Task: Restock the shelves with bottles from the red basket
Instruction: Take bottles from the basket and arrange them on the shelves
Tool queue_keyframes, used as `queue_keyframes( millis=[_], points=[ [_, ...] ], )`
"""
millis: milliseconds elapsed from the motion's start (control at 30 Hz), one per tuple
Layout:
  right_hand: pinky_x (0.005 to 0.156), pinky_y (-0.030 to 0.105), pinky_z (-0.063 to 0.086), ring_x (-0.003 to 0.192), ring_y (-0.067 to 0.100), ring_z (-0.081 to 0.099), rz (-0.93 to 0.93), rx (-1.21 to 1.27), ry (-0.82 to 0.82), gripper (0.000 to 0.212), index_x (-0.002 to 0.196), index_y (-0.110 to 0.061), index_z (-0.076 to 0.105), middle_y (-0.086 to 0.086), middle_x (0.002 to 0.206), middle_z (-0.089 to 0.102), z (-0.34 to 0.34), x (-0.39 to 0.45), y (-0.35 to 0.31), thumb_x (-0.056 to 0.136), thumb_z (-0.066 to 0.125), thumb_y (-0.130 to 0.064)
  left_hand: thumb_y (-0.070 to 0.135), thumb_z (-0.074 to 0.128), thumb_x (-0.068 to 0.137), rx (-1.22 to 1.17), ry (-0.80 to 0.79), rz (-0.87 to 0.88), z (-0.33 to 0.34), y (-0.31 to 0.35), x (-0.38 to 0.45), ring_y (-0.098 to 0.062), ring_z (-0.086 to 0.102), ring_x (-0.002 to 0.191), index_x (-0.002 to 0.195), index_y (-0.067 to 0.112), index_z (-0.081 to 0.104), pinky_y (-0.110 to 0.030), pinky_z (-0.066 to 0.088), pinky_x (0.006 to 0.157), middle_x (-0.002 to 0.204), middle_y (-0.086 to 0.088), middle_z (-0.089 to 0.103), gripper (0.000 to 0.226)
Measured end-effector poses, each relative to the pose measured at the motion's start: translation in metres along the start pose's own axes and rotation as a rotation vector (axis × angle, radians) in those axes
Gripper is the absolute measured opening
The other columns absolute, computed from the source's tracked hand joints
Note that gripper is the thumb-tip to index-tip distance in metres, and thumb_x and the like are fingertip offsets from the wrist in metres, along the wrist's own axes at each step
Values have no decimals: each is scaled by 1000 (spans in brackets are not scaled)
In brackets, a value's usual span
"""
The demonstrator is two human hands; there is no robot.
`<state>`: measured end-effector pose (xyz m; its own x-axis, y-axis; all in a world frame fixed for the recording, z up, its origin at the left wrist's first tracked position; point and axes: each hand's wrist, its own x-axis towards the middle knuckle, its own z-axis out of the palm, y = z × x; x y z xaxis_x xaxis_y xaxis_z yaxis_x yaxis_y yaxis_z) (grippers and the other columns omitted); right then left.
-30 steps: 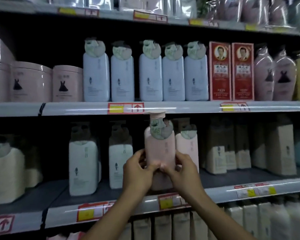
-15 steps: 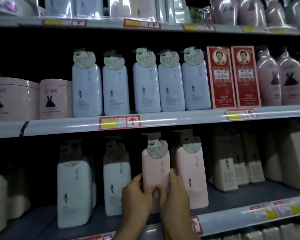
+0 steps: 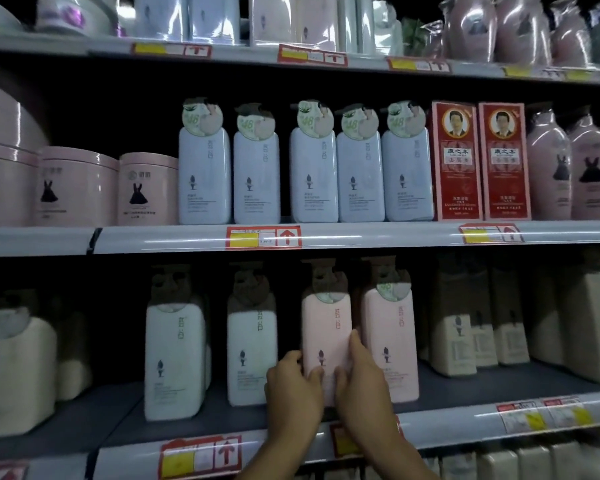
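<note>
Both forearms are reaching up and away from the near bottom edge, converging toward the centre. The left hand (image 3: 293,393) is lying with its back toward the camera, its fingers curling round the left edge of a bottle (image 3: 326,327) and its thumb pressing on the front. The right hand (image 3: 362,386) is sitting just beside it, thumbs almost touching, its fingers stretching upward along the bottle's right edge. Both wrists are held fairly straight, the right forearm crossing in from the lower right.
</note>
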<state>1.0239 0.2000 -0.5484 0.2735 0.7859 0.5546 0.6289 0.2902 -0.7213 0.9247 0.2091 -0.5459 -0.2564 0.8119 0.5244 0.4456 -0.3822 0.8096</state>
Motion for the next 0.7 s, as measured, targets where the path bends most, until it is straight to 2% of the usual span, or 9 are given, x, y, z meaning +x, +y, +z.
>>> queue_keyframes(
  millis=[67,167,233,300,367,433,567,633,700],
  points=[
    [116,25,32,139,16,44,-29,-3,-6,65,157,-13,22,4,155,43,-6,-9,-5,100,52,-12,22,70,90,-19,14,0,-6,2,-8,-13,65,87,115,15,67,-18,50,73,107,-1,72,26],
    [116,25,33,140,12,42,-118,49,48,57,154,-17,32,-3,155,43,-14,-32,-15,102,52,-25,19,66,94,-76,26,59,-21,8,-23,-3,59,82,118,14,64,-3,39,63,96,10,61,25],
    [114,27,38,136,8,44,-189,75,39,53,153,-24,36,-9,151,45,-17,-54,-23,102,50,-32,18,67,93,-98,8,104,-36,8,-37,3,59,84,119,16,64,-6,45,72,96,15,61,26],
    [112,24,38,132,2,44,-258,85,-3,50,151,-25,40,-11,149,47,-17,-77,-28,102,50,-33,18,68,92,-115,-20,118,-55,1,-51,-2,63,93,120,19,64,-19,52,83,103,10,67,28],
    [108,18,36,127,0,45,-310,71,-34,47,148,-22,44,-8,145,51,-15,-104,-28,102,51,-32,15,68,91,-98,-28,134,-74,-14,-66,-8,66,94,115,18,65,-22,52,84,104,7,69,24],
    [105,22,41,124,6,50,-344,42,-75,45,145,-20,48,-4,140,56,-12,-136,-22,101,53,-32,12,68,89,-74,-20,134,-95,-38,-88,-7,66,85,108,18,67,-20,53,78,96,7,70,19],
    [97,32,49,119,17,56,-355,-70,-360,45,144,-21,49,-1,138,56,7,-204,14,102,50,-38,12,63,90,86,-151,51,-138,-120,-145,-5,60,68,99,17,66,-11,46,64,80,7,65,11],
    [96,38,50,118,24,57,-354,-142,-528,42,139,-16,54,5,134,58,25,-240,46,101,51,-36,20,56,87,200,-196,-66,-156,-186,-193,-2,61,64,95,19,64,-18,48,61,76,5,64,12],
    [95,34,48,113,29,61,-341,-199,-707,39,128,-10,61,10,123,63,43,-278,78,96,55,-31,19,56,81,285,-266,-279,-176,-256,-251,-14,69,74,96,19,63,-27,55,67,81,4,69,17]
  ],
)
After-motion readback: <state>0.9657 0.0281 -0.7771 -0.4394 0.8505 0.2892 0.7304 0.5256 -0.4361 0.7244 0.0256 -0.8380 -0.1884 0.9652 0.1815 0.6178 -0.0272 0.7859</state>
